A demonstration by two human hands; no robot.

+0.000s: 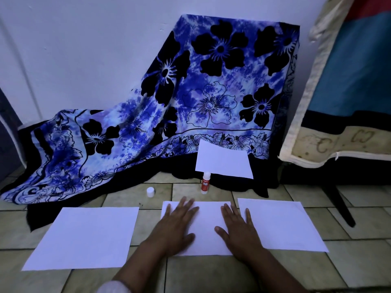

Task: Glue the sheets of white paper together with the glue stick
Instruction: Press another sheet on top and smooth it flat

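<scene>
Hands (175, 227) (239, 231) flat, empty, on middle sheet (208, 216); glue stick (205, 183), cap (150, 192), floral cloth (190, 92) beyond.

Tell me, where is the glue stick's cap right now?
In the head view, the white cap stands on the floor tiles left of the upright glue stick, beyond the middle sheet.

Palms of left hand (175, 229) and right hand (239, 231) cover much of the middle sheet (206, 220); can't tell if it's one sheet or several stacked. Under the right hand's outer fingers, the seam w/ the right sheet (281, 225) is hidden. Just beyond the fingertips, glue stick (205, 182) label is too small to read. Farther past it, floral cloth (190, 92) hides whatever it drapes. Forearms cut off at bottom edge.
</scene>
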